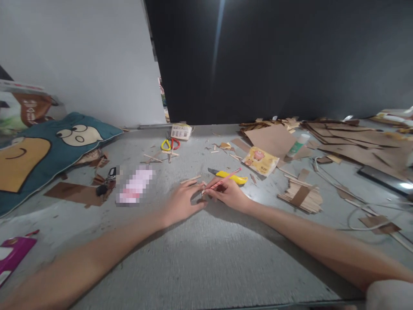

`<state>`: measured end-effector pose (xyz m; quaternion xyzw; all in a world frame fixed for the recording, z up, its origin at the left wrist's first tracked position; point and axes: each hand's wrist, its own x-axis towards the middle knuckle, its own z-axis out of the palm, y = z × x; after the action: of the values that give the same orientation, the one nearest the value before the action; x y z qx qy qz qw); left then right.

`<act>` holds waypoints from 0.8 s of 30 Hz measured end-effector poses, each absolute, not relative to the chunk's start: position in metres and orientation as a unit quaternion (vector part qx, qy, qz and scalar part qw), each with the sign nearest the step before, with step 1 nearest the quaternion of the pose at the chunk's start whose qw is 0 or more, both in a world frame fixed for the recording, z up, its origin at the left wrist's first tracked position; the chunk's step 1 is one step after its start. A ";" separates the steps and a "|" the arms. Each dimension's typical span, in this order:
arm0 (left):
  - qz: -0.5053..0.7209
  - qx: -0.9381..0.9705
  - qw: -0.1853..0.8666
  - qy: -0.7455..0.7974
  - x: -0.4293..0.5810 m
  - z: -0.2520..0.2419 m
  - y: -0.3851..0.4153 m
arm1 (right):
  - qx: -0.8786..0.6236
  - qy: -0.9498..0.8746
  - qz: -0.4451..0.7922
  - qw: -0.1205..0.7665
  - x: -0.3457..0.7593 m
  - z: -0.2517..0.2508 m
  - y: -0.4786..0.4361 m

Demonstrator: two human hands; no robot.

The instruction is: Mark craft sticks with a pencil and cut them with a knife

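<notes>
My right hand (pixel 232 196) is closed around a pink pencil (pixel 230 174), its eraser end slanting up to the right. The pencil's tip is hidden at my fingers. Facing it, my left hand (pixel 181 203) curves its fingers and thumb around a small wooden stick piece (pixel 202 193), apparently steadying it on the table. The pieces between both hands are small and partly covered. Just beyond my right hand lies a yellow utility knife (pixel 240 179). Another thin wooden stick (pixel 191 179) rests beyond my left fingertips.
Scissors (pixel 174 144) with red and yellow handles lie behind. A yellow packet (pixel 260 161), a glue stick (pixel 298 145), a banded stick bundle (pixel 301 196), a phone (pixel 385 180) and cardboard (pixel 351 140) are on the right. A blue cushion (pixel 58 159) is left on the grey table (pixel 206 262).
</notes>
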<state>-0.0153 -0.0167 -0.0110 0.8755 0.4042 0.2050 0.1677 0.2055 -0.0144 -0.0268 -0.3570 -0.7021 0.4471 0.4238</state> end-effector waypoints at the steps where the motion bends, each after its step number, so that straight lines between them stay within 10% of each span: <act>1: 0.208 0.878 0.165 0.398 -0.016 -0.012 -0.016 | -0.361 -0.698 0.453 0.420 0.205 -0.027 -0.015; 24: 0.209 0.892 0.136 0.377 -0.014 -0.016 -0.023 | -0.379 -0.677 0.459 0.432 0.207 -0.025 -0.025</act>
<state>-0.0145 -0.0227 -0.0164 0.8919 0.3771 0.2094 0.1362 0.2072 -0.0248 -0.0247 -0.3794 -0.6773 0.4591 0.4319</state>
